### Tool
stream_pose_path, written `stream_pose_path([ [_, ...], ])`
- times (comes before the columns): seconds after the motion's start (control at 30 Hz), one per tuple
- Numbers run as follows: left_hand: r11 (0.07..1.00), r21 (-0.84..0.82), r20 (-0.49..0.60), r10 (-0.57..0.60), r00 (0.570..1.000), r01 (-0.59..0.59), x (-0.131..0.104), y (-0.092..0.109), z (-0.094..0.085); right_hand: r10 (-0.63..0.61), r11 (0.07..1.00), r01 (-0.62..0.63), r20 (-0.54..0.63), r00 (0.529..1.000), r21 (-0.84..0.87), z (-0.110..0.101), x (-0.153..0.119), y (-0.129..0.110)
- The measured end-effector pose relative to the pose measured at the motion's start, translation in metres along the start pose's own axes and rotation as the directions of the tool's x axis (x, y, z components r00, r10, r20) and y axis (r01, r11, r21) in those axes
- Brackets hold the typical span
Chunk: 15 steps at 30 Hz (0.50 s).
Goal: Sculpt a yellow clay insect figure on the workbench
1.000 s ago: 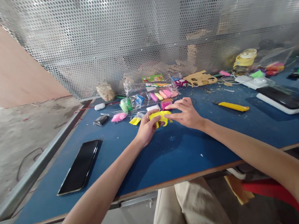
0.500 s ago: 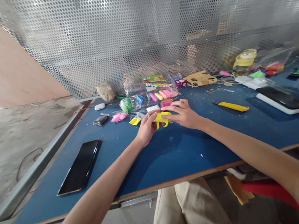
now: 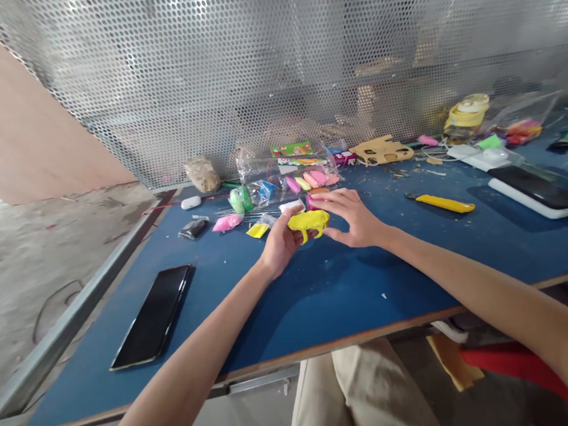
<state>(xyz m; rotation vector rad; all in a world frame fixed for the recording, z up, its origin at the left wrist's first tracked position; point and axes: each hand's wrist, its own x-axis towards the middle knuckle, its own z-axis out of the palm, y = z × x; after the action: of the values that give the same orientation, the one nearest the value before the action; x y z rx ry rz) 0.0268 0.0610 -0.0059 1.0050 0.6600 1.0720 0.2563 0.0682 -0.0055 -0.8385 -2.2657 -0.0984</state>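
Note:
A yellow modelling-clay figure (image 3: 309, 220) with short legs hanging down is held just above the blue table. My left hand (image 3: 280, 243) is closed on its left end, thumb at the side and fingers underneath. At the figure's right end, my right hand (image 3: 352, 218) has its fingers stretched out and its thumb apart from them. The fingers reach past the clay's far side, and whether the thumb tip touches it I cannot tell. Just behind the hands lie a white packet (image 3: 291, 206) and a small pink piece (image 3: 312, 201), partly covered by the right fingers.
Packets of pink (image 3: 227, 222), yellow (image 3: 257, 230) and black clay (image 3: 194, 227) lie to the left. Nearer me is a phone (image 3: 152, 317). A yellow box cutter (image 3: 441, 203) and a white power bank (image 3: 533, 197) are to the right. Perforated metal sheeting (image 3: 249, 62) stands behind the table.
My right fingers have come off the top of the yellow figure and spread apart, leaving more of it showing. My left hand keeps its hold.

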Motion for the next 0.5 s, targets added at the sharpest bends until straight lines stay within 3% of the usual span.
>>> stream_pose_path([
  [0.33, 0.992, 0.128, 0.141, -0.038, 0.989, 0.02, -0.0038, 0.0016, -0.0042, 0.157, 0.961, -0.184, 0.139, 0.978, 0.207, 0.0023, 0.0008, 0.0034],
  [0.5, 0.978, 0.203, 0.141, -0.075, 0.987, 0.046, -0.0018, 0.0046, -0.0092, 0.22, 0.903, -0.274, 0.191, 0.957, 0.331, 0.0046, 0.0001, 0.0072],
])
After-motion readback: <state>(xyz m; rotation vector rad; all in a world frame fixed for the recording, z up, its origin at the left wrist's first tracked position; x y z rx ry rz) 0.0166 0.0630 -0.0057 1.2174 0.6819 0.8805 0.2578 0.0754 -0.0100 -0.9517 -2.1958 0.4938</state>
